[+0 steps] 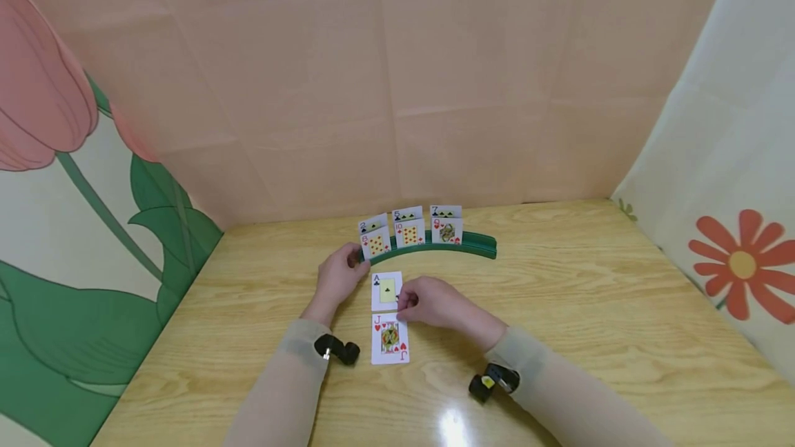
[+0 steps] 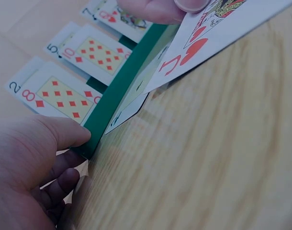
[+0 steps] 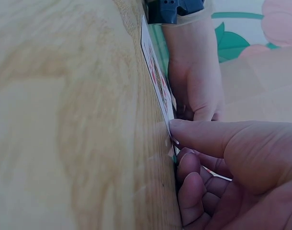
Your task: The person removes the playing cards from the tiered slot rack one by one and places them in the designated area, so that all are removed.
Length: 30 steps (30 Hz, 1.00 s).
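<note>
My left hand (image 1: 337, 278) grips the left end of a curved green card holder (image 1: 479, 245), thumb on its front face in the left wrist view. Upright in its slot stand three pairs of playing cards: the eight of diamonds (image 1: 375, 245) before a two, the ten of diamonds (image 1: 410, 234) before a five, the queen of hearts (image 1: 446, 232) before a seven. Between thumb and fingers, my right hand (image 1: 437, 303) pinches the upper right corner of the jack of hearts (image 1: 390, 340). Above the jack is the ace of clubs (image 1: 388, 283), face up and partly overlapped by my right fingers.
Everything stands on a light wooden table (image 1: 590, 309). A pinkish cloth (image 1: 385, 74) hangs behind it. Flowered cloths rise along the left and right sides. Each wrist wears a small black camera.
</note>
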Tool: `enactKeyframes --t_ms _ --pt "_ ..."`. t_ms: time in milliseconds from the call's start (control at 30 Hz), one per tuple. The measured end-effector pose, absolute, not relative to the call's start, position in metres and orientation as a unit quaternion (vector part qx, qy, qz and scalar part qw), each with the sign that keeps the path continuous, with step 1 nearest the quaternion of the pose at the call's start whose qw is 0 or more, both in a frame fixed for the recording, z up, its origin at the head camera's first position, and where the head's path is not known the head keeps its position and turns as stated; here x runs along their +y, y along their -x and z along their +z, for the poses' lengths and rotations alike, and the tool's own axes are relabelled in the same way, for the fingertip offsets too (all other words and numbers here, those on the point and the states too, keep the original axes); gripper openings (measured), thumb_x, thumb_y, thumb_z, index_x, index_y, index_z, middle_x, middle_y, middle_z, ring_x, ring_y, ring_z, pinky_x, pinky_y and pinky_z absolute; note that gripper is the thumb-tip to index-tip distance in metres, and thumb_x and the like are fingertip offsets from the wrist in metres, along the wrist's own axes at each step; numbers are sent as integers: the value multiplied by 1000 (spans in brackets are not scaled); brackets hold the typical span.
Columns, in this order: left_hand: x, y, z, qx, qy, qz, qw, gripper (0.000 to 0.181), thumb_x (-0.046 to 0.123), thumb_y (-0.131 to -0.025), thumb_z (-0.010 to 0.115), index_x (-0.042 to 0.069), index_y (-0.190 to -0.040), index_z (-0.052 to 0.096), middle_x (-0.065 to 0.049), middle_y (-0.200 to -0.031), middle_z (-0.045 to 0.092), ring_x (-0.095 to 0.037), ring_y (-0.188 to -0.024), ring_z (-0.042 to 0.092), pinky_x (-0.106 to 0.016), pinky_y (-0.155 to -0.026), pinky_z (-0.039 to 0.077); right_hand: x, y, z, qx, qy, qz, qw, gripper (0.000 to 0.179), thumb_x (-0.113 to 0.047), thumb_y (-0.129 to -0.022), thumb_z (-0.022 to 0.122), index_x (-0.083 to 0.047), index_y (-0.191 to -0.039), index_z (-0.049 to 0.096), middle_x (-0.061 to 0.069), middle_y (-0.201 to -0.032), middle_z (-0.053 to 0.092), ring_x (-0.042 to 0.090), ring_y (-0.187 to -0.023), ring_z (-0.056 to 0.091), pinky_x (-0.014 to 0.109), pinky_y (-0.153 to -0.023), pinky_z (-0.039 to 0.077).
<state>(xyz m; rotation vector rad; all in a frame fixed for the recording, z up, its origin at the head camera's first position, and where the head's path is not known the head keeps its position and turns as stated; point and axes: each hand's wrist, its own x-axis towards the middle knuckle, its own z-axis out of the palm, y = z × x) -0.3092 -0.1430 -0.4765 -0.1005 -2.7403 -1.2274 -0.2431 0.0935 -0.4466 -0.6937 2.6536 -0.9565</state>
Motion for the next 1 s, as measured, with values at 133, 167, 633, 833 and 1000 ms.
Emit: enactKeyframes --t_ms 133,167,633,833,1000 --pt "-143 310 -477 -912 34 -404 70 33 25 -105 78 12 -135 72 -6 -116 72 -25 -99 62 -44 -90 51 94 244 -447 906 238 -329 119 16 -15 -96 88 -21 -90 75 -8 -83 67 13 -79 60 35 -78 50" --pt "-144 310 -477 -912 34 -403 71 33 25 -105 78 12 -135 72 -6 -115 72 -25 -99 62 -44 -90 51 94 244 -447 906 238 -329 119 16 -15 -96 88 -21 -89 75 -8 -83 67 13 -79 60 35 -78 50" --pt "-144 310 -476 -912 34 -402 72 32 24 -104 79 12 -133 73 -5 -113 72 -25 -97 61 -44 -88 51 100 247 -447 891 250 -360 123 11 -16 -98 86 -20 -93 77 -9 -86 70 13 -81 62 34 -79 51" --pt "-143 310 -475 -912 36 -404 69 32 24 -104 79 12 -133 73 -6 -113 72 -25 -97 61 -44 -88 51 104 249 -443 883 244 -380 125 8 -17 -100 84 -18 -95 77 -8 -89 71 13 -84 64 34 -82 53" --pt "-143 310 -476 -913 35 -400 70 32 23 -104 79 11 -134 73 -5 -114 72 -24 -97 61 -45 -88 51 109 251 -434 885 226 -395 101 8 -18 -103 82 -20 -97 77 -6 -91 71 15 -84 62 35 -78 52"
